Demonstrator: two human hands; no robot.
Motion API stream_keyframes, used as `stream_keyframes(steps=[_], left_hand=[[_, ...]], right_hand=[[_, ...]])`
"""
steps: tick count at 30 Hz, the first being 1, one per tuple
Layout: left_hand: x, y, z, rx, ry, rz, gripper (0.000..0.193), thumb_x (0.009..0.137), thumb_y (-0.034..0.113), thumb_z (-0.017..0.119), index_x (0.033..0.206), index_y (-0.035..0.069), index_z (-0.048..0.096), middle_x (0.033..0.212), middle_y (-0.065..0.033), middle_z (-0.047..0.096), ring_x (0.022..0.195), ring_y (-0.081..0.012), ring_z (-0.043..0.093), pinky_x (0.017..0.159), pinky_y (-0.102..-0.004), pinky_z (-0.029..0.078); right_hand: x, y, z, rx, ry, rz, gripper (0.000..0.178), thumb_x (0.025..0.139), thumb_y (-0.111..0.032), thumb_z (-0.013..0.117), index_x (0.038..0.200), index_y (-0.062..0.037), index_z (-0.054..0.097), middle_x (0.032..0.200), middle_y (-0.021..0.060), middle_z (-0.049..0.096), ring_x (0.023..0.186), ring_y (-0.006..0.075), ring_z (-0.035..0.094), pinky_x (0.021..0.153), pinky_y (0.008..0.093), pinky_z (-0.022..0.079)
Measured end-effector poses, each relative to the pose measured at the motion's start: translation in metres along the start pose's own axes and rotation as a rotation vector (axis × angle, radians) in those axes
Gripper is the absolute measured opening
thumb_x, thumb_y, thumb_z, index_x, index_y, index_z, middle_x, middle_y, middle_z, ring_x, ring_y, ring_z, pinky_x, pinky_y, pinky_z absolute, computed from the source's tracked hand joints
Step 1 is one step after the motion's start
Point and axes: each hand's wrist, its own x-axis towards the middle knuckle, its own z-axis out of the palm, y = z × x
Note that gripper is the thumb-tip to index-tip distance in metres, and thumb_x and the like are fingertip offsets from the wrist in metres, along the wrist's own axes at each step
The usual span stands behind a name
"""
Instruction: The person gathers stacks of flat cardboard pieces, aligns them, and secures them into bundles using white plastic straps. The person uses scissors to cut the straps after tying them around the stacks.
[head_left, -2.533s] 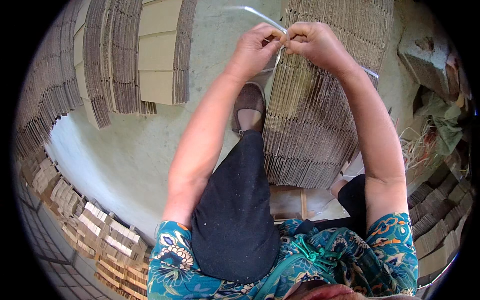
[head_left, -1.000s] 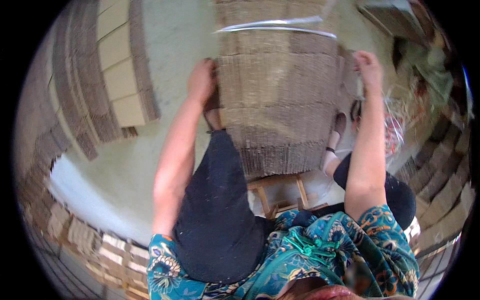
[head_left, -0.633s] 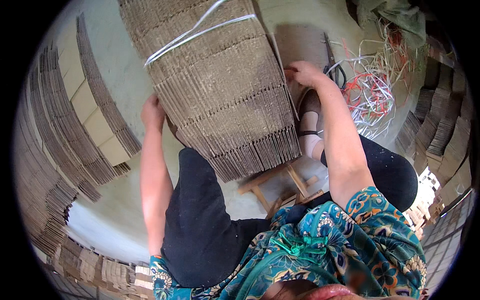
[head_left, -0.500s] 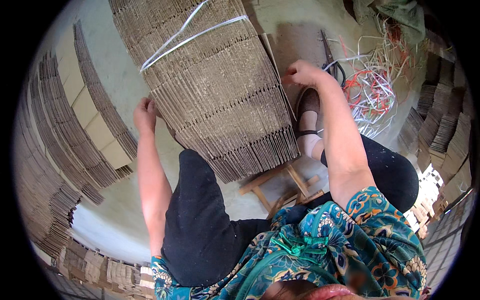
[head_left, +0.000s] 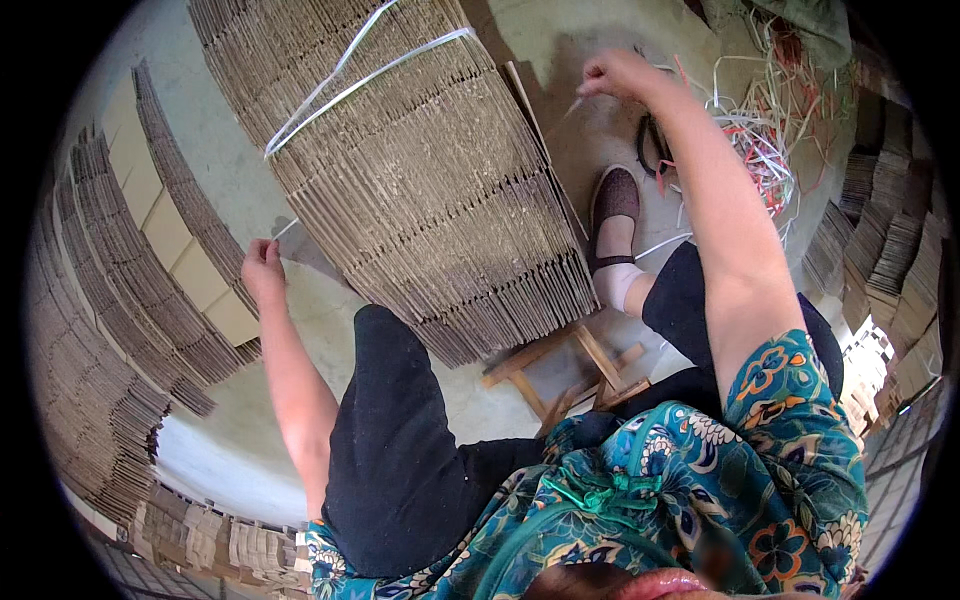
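Note:
A stack of folded corrugated cardboard (head_left: pixel 430 200) stands on edge in front of me, with white plastic strapping (head_left: pixel 370 82) lying across its far part. To its left, my left hand (head_left: pixel 264 268) is closed on the end of a white strap (head_left: pixel 287 228) that runs toward the stack's side. My right hand (head_left: pixel 612 76) is closed in a pinch off the stack's right side. A thin pale strip (head_left: pixel 572 108) trails from its fingers toward the stack, blurred. Near my right forearm lie the scissors, their dark handles (head_left: pixel 652 146) showing and the rest hidden by the arm.
Tangled red, white and yellow strapping (head_left: pixel 765 160) lies on the floor at right. A wooden stool frame (head_left: pixel 565 370) is beneath me. More cardboard bundles stand along the left (head_left: pixel 140 250) and the right (head_left: pixel 890 230). My right shoe (head_left: pixel 615 205) rests beside the stack.
My right hand has moved forward, away from me, and now covers most of the scissors. My left hand has drawn outward to the left, and a white strap now shows taut from it.

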Motion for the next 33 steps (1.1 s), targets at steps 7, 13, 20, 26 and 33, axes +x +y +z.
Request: stream_keyframes(steps=[7, 13, 20, 26, 33], left_hand=[[0.002, 0.011, -0.005, -0.068, -0.101, 0.025, 0.014, 0.083, 0.016, 0.061, 0.084, 0.002, 0.06, 0.069, -0.0122, 0.061, 0.062, -0.0234, 0.057, 0.061, -0.0333, 0.045], [-0.018, 0.005, -0.004, -0.038, -0.113, 0.006, 0.014, 0.083, 0.015, 0.061, 0.083, 0.001, 0.059, 0.066, -0.0114, 0.059, 0.06, -0.0206, 0.055, 0.059, -0.0318, 0.045], [-0.046, 0.027, -0.034, -0.792, -0.295, -0.14, 0.013, 0.087, 0.015, 0.06, 0.083, 0.003, 0.06, 0.077, 0.0, 0.059, 0.072, -0.0073, 0.053, 0.063, -0.0212, 0.041], [-0.067, 0.112, -0.029, -1.273, -0.332, 0.116, 0.01, 0.09, 0.014, 0.054, 0.088, 0.006, 0.059, 0.102, -0.0062, 0.059, 0.093, -0.014, 0.052, 0.081, -0.0275, 0.041], [-0.063, 0.12, -0.022, -1.656, -0.252, 0.084, 0.008, 0.09, 0.013, 0.054, 0.087, 0.005, 0.056, 0.09, -0.0078, 0.059, 0.091, -0.019, 0.055, 0.073, -0.0275, 0.045]], right_hand=[[0.027, 0.022, 0.0, -0.209, 0.507, 0.176, 0.027, 0.083, -0.035, 0.055, 0.087, -0.0103, 0.064, 0.081, 0.0153, 0.063, 0.078, 0.0369, 0.06, 0.067, 0.0467, 0.047], [0.019, 0.048, -0.012, -0.336, 0.342, 0.032, 0.027, 0.083, -0.034, 0.057, 0.087, -0.0077, 0.063, 0.08, 0.0167, 0.062, 0.075, 0.0364, 0.059, 0.065, 0.0463, 0.046], [-0.039, -0.039, -0.083, 0.307, -0.102, -0.113, 0.019, 0.088, -0.022, 0.057, 0.089, -0.004, 0.063, 0.063, -0.0008, 0.051, 0.055, 0.0099, 0.047, 0.05, 0.0263, 0.039], [-0.075, -0.189, -0.093, 0.767, -0.268, -0.454, 0.018, 0.088, -0.017, 0.055, 0.093, -0.0016, 0.063, 0.068, -0.0002, 0.059, 0.063, 0.0066, 0.055, 0.061, 0.0242, 0.046], [-0.039, -0.293, -0.03, 0.363, -0.114, -0.784, 0.021, 0.081, -0.006, 0.05, 0.1, -0.007, 0.059, 0.082, 0.0149, 0.064, 0.081, 0.0332, 0.062, 0.072, 0.042, 0.048]])
